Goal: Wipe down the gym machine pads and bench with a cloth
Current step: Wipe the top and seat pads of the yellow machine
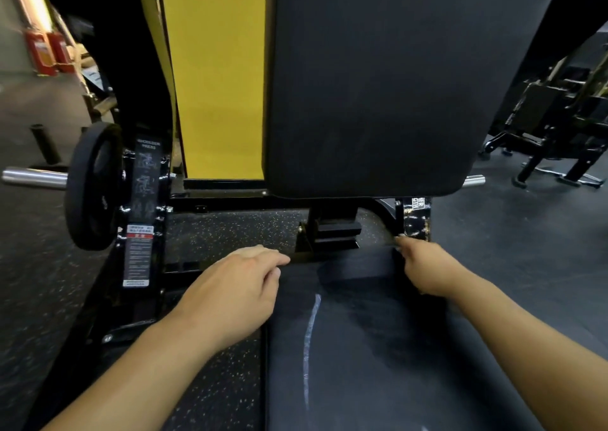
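Note:
A dark cloth (355,299) with a pale stripe lies spread over the black seat pad (427,397) of a shoulder press machine. Cloth and pad are both dark and hard to tell apart. My left hand (237,292) rests at the cloth's far left corner, fingers curled on its edge. My right hand (427,269) pinches the far right corner near the frame post. The tall black back pad (378,85) stands upright just beyond both hands.
A black weight plate (93,184) sits on a chrome bar (33,177) at the left, beside a labelled frame post (141,217). A yellow panel (217,75) rises behind the back pad. Another machine (559,128) stands at the right on speckled rubber flooring (230,230).

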Action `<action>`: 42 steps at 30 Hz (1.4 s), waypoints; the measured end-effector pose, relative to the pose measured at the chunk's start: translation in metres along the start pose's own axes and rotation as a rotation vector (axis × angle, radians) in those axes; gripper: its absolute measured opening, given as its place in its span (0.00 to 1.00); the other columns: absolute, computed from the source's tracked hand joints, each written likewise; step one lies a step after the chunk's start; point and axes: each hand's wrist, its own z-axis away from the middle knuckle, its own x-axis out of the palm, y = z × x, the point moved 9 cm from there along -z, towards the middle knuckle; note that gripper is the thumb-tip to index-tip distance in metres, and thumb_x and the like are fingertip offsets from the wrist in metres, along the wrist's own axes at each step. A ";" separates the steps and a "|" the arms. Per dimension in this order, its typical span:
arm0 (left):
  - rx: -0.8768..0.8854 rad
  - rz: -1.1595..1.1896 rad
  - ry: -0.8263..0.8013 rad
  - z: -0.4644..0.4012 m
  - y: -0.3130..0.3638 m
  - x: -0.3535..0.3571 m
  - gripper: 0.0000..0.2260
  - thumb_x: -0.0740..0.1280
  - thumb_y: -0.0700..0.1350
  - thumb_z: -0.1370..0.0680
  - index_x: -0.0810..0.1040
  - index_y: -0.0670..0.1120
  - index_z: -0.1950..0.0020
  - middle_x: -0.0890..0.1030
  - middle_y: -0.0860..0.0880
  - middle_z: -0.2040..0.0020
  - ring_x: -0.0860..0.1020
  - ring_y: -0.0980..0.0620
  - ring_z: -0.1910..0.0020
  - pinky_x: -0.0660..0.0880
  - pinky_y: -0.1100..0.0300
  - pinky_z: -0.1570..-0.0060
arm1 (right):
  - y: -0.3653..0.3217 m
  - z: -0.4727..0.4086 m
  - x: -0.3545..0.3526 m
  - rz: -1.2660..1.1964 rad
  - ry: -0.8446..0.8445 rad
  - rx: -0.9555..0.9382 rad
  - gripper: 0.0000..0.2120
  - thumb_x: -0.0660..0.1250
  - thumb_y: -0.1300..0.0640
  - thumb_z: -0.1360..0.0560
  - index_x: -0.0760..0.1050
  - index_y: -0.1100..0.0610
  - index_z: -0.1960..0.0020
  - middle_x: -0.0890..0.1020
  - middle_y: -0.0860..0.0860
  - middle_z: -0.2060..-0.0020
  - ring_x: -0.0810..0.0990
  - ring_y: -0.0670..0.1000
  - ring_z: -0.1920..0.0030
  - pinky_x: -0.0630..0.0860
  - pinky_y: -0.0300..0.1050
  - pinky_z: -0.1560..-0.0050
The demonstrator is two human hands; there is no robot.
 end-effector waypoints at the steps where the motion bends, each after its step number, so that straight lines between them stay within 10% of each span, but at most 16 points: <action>1: 0.004 -0.005 -0.009 0.001 0.000 0.000 0.18 0.54 0.53 0.14 0.71 0.60 0.25 0.72 0.64 0.28 0.64 0.64 0.25 0.58 0.71 0.36 | -0.018 0.003 0.004 0.020 -0.021 -0.036 0.24 0.54 0.67 0.20 0.70 0.57 0.26 0.72 0.57 0.26 0.80 0.61 0.39 0.78 0.37 0.54; 5: -0.006 -0.018 -0.040 -0.002 0.000 0.008 0.18 0.54 0.52 0.14 0.70 0.58 0.24 0.71 0.62 0.26 0.63 0.62 0.24 0.60 0.67 0.30 | -0.111 0.037 0.039 0.132 -0.128 -0.364 0.30 0.56 0.68 0.22 0.64 0.54 0.21 0.64 0.51 0.21 0.64 0.54 0.22 0.60 0.43 0.24; 8: -0.058 -0.025 -0.035 -0.007 -0.011 0.011 0.18 0.55 0.51 0.14 0.72 0.57 0.25 0.73 0.61 0.28 0.67 0.60 0.27 0.65 0.62 0.31 | -0.149 0.065 0.064 0.122 -0.198 -0.520 0.32 0.55 0.67 0.21 0.57 0.53 0.18 0.57 0.49 0.18 0.56 0.50 0.19 0.55 0.47 0.20; 13: -0.082 -0.006 -0.036 -0.010 -0.013 0.013 0.17 0.55 0.51 0.15 0.73 0.58 0.27 0.75 0.62 0.31 0.71 0.59 0.31 0.70 0.60 0.34 | -0.133 0.074 0.039 -0.135 -0.115 -0.531 0.24 0.57 0.57 0.15 0.63 0.47 0.20 0.62 0.37 0.23 0.51 0.30 0.26 0.44 0.25 0.27; 19: -0.072 0.007 -0.015 -0.009 -0.008 0.010 0.16 0.55 0.51 0.15 0.74 0.58 0.28 0.75 0.63 0.32 0.71 0.61 0.32 0.71 0.61 0.36 | -0.117 0.070 0.009 -0.108 0.071 -0.568 0.22 0.56 0.49 0.15 0.66 0.47 0.21 0.62 0.40 0.21 0.48 0.39 0.20 0.49 0.38 0.21; 22: -0.076 0.013 -0.023 -0.008 -0.007 0.009 0.17 0.55 0.51 0.14 0.73 0.58 0.27 0.74 0.64 0.31 0.70 0.61 0.31 0.70 0.61 0.34 | -0.105 0.062 0.041 0.080 -0.118 -0.555 0.25 0.50 0.45 0.14 0.54 0.44 0.18 0.50 0.41 0.18 0.39 0.44 0.19 0.42 0.46 0.19; 42: -0.096 0.043 -0.045 -0.001 -0.016 0.003 0.16 0.56 0.52 0.14 0.73 0.59 0.28 0.72 0.64 0.29 0.69 0.60 0.28 0.68 0.61 0.32 | -0.136 0.049 0.069 0.019 -0.191 -0.450 0.28 0.49 0.47 0.13 0.50 0.57 0.17 0.48 0.49 0.17 0.39 0.45 0.19 0.41 0.41 0.20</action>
